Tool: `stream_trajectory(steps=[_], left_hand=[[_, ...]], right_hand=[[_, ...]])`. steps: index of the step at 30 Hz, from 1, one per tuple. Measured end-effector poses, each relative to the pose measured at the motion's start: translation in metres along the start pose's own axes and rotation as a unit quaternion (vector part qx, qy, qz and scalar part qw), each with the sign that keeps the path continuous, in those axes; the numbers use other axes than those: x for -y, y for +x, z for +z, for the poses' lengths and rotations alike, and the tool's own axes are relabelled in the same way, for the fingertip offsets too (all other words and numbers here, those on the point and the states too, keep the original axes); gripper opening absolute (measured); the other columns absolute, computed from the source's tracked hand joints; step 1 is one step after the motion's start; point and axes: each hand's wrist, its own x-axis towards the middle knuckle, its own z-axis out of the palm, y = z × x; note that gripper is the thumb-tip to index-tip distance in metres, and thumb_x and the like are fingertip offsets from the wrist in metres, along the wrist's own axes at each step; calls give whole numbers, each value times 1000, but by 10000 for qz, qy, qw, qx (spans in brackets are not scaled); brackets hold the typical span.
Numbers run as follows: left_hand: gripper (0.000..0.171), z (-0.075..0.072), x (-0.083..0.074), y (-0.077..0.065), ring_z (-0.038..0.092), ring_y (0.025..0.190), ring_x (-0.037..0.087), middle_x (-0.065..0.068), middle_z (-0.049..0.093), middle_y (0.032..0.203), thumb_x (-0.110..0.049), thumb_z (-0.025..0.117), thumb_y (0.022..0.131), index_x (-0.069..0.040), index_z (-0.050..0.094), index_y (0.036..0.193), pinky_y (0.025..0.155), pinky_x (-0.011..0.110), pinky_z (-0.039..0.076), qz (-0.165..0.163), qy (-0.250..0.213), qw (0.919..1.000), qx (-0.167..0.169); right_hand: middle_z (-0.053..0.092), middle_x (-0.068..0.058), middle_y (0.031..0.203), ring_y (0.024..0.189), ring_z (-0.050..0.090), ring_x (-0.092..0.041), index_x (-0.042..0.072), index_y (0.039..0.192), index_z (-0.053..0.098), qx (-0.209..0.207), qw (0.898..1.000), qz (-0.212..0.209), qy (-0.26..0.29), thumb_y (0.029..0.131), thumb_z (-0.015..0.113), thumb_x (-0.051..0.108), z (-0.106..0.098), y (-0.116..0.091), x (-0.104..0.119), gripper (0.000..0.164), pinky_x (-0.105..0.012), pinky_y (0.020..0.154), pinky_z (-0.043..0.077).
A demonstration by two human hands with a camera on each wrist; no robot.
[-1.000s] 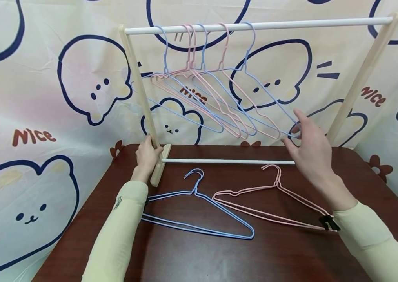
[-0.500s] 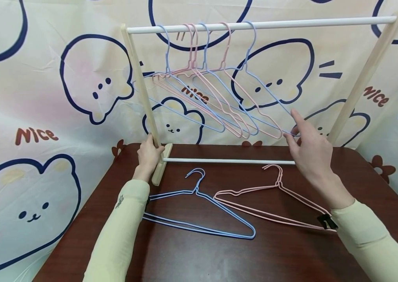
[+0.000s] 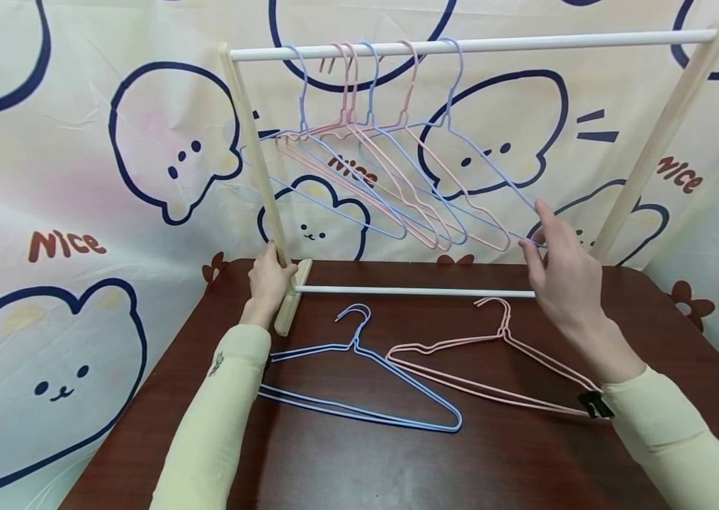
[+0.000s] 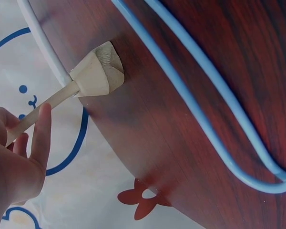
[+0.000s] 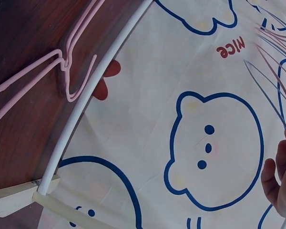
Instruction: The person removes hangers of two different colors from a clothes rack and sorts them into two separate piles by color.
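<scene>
My left hand (image 3: 268,280) grips the left wooden post (image 3: 253,149) of a hanging rack, low down near its foot. In the left wrist view its fingers curl around the post (image 4: 57,95). My right hand (image 3: 566,276) pinches the lower right corner of the rightmost blue clothes hanger (image 3: 493,167) between thumb and forefinger. That hanger's hook sits on the white top rail (image 3: 557,44). Left of it on the rail hang several more blue and pink hangers, including a pink hanger (image 3: 436,161). The right wrist view shows my right hand (image 5: 283,176) only partly, at the edge.
Blue hangers (image 3: 355,345) lie on the dark wooden table (image 3: 346,467) in front of the rack, at left. Pink hangers (image 3: 503,331) lie at right, partly under my right wrist. A white lower bar (image 3: 397,291) crosses the rack near the table. A cartoon-print cloth (image 3: 78,170) hangs behind.
My right thumb and forefinger have closed on the blue hanger's corner, which has shifted slightly right. My left hand stays on the post.
</scene>
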Motion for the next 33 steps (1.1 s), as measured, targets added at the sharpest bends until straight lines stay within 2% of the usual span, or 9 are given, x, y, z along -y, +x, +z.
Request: stream_trajectory(steps=[5, 11, 15, 19, 25, 29, 33], left_hand=[[33, -1, 0, 0, 66, 97, 42, 21, 65, 106, -19, 63, 96, -8, 50, 124, 88, 55, 53, -10, 25, 10000, 14], [33, -1, 0, 0, 66, 98, 42, 21, 65, 107, -19, 63, 96, -7, 50, 124, 89, 55, 53, -10, 13, 10000, 29], [33, 0, 1, 0, 66, 97, 41, 21, 65, 106, -19, 63, 96, -7, 50, 124, 89, 55, 53, 19, -1, 10000, 35], [33, 0, 1, 1, 66, 96, 41, 21, 65, 105, -19, 63, 96, -7, 50, 124, 88, 55, 53, 55, 20, 10000, 31], [32, 0, 1, 1, 67, 96, 41, 22, 65, 105, -19, 63, 96, -7, 50, 123, 88, 55, 53, 35, 52, 10000, 16], [32, 0, 1, 1, 67, 96, 41, 21, 65, 105, -19, 63, 96, -7, 50, 123, 88, 55, 53, 24, 63, 10000, 14], [32, 0, 1, 0, 67, 96, 41, 21, 65, 105, -19, 63, 96, -8, 50, 123, 88, 55, 54, -1, 47, 10000, 28]], right_hand=[[59, -19, 91, 67, 52, -27, 3, 145, 46, -106, 9997, 101, 171, 92, 66, 0, -2, -2, -1, 57, -35, 50, 35], [59, -20, 91, 65, 46, -22, 0, 144, 47, -308, 9979, 317, 481, 91, 66, -3, -6, -7, -2, 56, -17, 59, 29], [58, -22, 93, 67, 44, -18, 0, 144, 47, -365, 9960, 487, 660, 91, 65, -5, -11, -12, -1, 57, -9, 64, 30], [56, -25, 95, 72, 46, -15, 2, 145, 46, -437, 9943, 633, 732, 92, 64, -6, -17, -15, -2, 56, -5, 70, 31], [56, -25, 94, 80, 42, 5, 5, 144, 48, -666, 9910, 753, 886, 92, 65, -4, -25, -17, -4, 55, -4, 72, 33], [56, -26, 94, 81, 41, 10, 4, 145, 47, -513, 9909, 795, 960, 92, 64, -4, -30, -25, -2, 56, -4, 72, 33], [57, -23, 93, 81, 41, 9, 4, 145, 47, -411, 9890, 935, 1073, 90, 64, -8, -31, -35, 0, 59, -4, 72, 33]])
